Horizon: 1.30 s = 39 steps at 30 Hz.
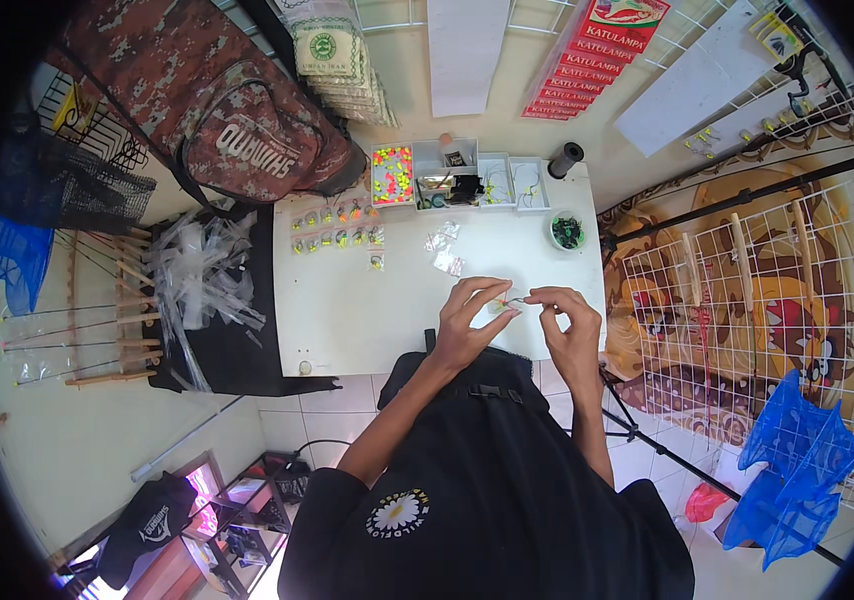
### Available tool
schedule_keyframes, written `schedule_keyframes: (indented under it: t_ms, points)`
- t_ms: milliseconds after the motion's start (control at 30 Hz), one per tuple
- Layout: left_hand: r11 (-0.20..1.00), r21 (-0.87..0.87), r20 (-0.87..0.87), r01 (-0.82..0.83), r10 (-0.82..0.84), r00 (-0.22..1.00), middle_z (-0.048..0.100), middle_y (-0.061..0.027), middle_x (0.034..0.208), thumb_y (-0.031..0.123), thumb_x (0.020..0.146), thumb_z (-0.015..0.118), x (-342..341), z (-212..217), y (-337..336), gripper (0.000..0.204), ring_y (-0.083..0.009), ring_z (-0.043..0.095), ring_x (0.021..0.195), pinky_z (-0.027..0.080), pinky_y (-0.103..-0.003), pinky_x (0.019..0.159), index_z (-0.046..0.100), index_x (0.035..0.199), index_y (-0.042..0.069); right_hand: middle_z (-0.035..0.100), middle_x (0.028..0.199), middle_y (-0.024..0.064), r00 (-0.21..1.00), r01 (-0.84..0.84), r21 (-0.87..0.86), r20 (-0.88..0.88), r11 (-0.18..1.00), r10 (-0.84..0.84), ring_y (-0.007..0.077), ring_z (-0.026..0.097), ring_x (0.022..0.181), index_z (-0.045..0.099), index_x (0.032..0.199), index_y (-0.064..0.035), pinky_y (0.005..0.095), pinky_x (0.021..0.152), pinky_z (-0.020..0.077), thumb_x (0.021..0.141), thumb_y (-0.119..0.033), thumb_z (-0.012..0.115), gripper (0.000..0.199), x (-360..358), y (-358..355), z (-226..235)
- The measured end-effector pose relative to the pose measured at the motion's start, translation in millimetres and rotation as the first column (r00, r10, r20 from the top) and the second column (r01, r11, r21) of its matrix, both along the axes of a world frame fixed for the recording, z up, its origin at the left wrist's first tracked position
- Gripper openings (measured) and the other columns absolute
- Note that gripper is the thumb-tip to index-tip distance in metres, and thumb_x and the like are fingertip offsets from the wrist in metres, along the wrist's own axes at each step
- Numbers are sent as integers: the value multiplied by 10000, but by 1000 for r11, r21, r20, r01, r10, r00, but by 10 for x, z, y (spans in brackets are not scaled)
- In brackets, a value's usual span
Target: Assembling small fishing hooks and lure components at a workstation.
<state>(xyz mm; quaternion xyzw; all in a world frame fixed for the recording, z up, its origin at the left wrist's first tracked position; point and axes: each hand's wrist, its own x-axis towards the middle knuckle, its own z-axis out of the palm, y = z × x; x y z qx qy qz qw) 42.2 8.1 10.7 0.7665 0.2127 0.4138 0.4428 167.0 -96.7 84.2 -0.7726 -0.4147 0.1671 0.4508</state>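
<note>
My left hand (474, 318) and my right hand (565, 318) meet over the near right part of a small white table (347, 310). Between their fingertips they pinch a tiny pale piece (503, 304) with a thin wire or line; its exact kind is too small to tell. Rows of small clear packets with yellow and orange bits (337, 228) lie at the table's far left. A few empty-looking clear packets (445, 250) lie in the middle.
Open compartment boxes (457, 178) with bright beads and small parts stand at the table's far edge, beside a black spool (565, 158) and a small round dish (567, 230). A camouflage bag (217, 100) and a plastic sleeve pile (202, 275) lie left. Wire racks stand right.
</note>
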Motion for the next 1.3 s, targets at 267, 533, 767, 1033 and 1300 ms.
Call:
schedule_keyframes:
  t_ms: [267, 533, 767, 1033, 1300]
  points:
    - [1000, -7, 2, 27, -27, 1000, 638, -78, 1071, 75, 723, 789, 4, 6, -16, 394, -242, 607, 998, 472, -351, 867, 678, 1101, 54, 697, 980, 139, 998, -58, 1, 31, 998, 58, 240, 659, 902, 723, 967, -30, 316, 778, 506, 790, 83, 521, 291, -37, 31, -13]
    - [998, 27, -8, 50, -49, 999, 642, -72, 1076, 60, 718, 779, 10, 13, -4, 379, -241, 602, 1006, 462, -353, 879, 677, 1083, 43, 657, 1014, 158, 989, -127, -80, -82, 989, 120, 319, 605, 959, 699, 988, -23, 390, 855, 478, 789, 75, 520, 286, -85, 44, -74]
    - [999, 46, -4, 25, -25, 1000, 640, -80, 1057, 45, 682, 804, 5, 1, 26, 424, -240, 611, 977, 491, -353, 847, 686, 1089, 54, 658, 1019, 163, 987, -132, -81, -97, 988, 124, 321, 607, 960, 700, 986, -28, 390, 855, 478, 787, 78, 515, 292, -87, 63, -76]
    - [999, 50, -5, 9, -8, 1000, 647, -81, 1054, 56, 692, 812, -18, 15, 21, 419, -232, 616, 961, 498, -342, 830, 686, 1092, 61, 666, 1040, 162, 994, -87, -28, -75, 996, 84, 312, 626, 954, 696, 1028, -37, 364, 836, 488, 764, 103, 493, 361, -85, 58, -61]
    - [999, -30, 12, 28, -28, 1000, 657, -92, 1054, 42, 717, 796, -44, -66, 0, 392, -232, 641, 954, 520, -338, 811, 686, 1093, 56, 677, 1007, 138, 980, -156, -43, -130, 987, 149, 227, 624, 869, 698, 1064, -41, 327, 774, 504, 791, 85, 505, 357, -133, 58, -138]
